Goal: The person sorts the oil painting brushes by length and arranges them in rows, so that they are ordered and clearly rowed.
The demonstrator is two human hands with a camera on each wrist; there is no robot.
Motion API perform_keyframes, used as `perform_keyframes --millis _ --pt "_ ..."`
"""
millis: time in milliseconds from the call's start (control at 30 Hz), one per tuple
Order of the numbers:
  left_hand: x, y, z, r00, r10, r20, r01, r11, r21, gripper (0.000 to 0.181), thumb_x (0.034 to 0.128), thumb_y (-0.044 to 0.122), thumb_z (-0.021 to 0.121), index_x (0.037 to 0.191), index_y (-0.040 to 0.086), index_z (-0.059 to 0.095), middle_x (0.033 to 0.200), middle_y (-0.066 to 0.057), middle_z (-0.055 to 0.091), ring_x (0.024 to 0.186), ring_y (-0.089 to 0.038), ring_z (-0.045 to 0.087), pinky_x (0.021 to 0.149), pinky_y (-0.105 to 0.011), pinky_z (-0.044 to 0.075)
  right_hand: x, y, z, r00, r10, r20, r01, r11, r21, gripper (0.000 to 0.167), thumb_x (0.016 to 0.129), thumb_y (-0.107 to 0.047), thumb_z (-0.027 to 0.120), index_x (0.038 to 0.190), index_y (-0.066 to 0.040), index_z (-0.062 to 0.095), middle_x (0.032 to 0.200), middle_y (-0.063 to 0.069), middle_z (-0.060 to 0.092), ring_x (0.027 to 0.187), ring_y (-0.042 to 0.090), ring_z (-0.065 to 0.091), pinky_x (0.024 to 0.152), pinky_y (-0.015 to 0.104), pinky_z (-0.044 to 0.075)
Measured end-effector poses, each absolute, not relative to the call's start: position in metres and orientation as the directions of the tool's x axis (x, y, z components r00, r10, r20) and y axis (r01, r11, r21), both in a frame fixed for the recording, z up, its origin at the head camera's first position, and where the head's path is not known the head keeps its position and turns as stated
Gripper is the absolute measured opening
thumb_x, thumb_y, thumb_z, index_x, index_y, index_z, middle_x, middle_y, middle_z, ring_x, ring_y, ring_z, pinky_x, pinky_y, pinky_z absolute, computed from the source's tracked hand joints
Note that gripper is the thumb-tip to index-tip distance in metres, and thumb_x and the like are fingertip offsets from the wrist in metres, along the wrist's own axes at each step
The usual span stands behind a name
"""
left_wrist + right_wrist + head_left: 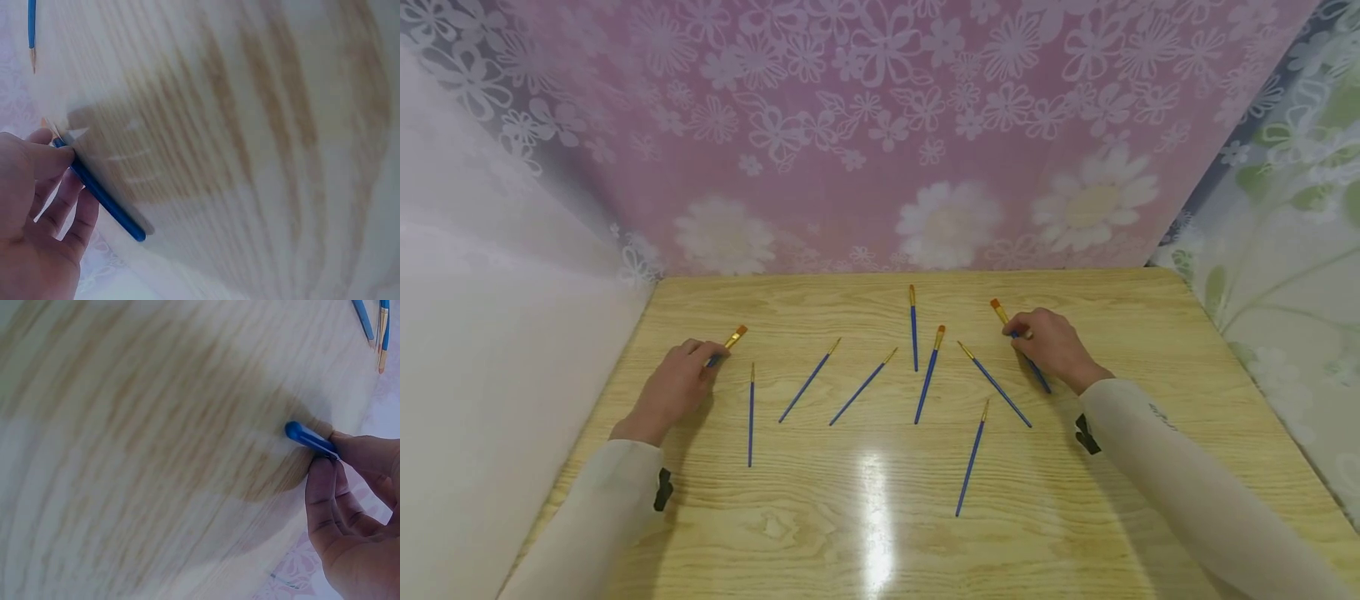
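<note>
At the left of the table, my left hand [672, 388] pinches a flat paintbrush [734, 337] with an orange-brown tip and gold ferrule. The left wrist view shows its blue handle [107, 199] between thumb and fingers, the end pointing away from the palm. On the right side, my right hand [1052, 343] pinches another wide flat paintbrush [997, 309] near the ferrule. Its blue handle [306, 437] sticks out past the thumb and fingertips in the right wrist view. A thin paintbrush [992, 382] lies just left of the right hand, and another [751, 421] lies right of the left hand.
Between the hands, several more blue-handled paintbrushes lie apart at different angles, among them a flat one [928, 383] and a thin one [973, 458]. The wood-grain table [820, 533] meets a pink flowered cloth [835, 208] at its back edge. Pale cloths hang at both sides.
</note>
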State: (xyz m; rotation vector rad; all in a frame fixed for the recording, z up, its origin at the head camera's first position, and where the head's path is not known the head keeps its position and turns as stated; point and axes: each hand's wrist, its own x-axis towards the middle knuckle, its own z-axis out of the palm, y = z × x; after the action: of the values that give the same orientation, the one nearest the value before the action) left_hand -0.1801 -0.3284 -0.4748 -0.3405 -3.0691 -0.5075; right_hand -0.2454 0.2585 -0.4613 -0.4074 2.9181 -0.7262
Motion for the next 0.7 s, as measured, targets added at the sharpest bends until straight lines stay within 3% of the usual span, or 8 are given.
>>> perform_keyframes --millis 233,467,700 --pt "-0.182 -0.330 -0.474 -0.976 0.208 0.061 0.216 0.924 0.316 0.042 0.1051 -0.001 0.065 0.146 0.001 0.055 0.126 -0.025 0.068 0.112 -0.044 0.066 0.093 -0.062 0.057 -0.244 0.256 -0.460 -0.961 -0.272 -0.045 -0.222 0.858 -0.463 0.023 0.105 -0.003 0.068 0.127 0.001 0.076 0.118 0.024 0.074 0.106 0.040 0.070 0.088 0.056 0.059" --pt "-0.180 -0.327 -0.469 -0.988 0.148 0.044 0.154 0.930 0.334 0.026 0.1068 0.005 0.065 0.131 -0.002 0.066 0.115 -0.023 0.070 0.101 -0.040 0.069 0.086 -0.057 0.059 -0.244 0.256 -0.461 -0.963 -0.263 -0.049 -0.211 0.860 -0.465 0.024 0.105 -0.003 0.068 0.127 0.001 0.075 0.119 0.024 0.072 0.107 0.040 0.069 0.088 0.055 0.059" --pt "-0.183 -0.317 -0.462 -0.989 0.131 0.062 0.144 0.940 0.309 0.025 0.1069 0.007 0.066 0.128 -0.004 0.070 0.112 -0.023 0.070 0.094 -0.035 0.070 0.080 -0.054 0.059 -0.244 0.256 -0.460 -0.964 -0.263 -0.044 -0.214 0.860 -0.463 0.023 0.105 -0.002 0.068 0.127 0.001 0.076 0.118 0.024 0.073 0.107 0.041 0.070 0.087 0.055 0.059"
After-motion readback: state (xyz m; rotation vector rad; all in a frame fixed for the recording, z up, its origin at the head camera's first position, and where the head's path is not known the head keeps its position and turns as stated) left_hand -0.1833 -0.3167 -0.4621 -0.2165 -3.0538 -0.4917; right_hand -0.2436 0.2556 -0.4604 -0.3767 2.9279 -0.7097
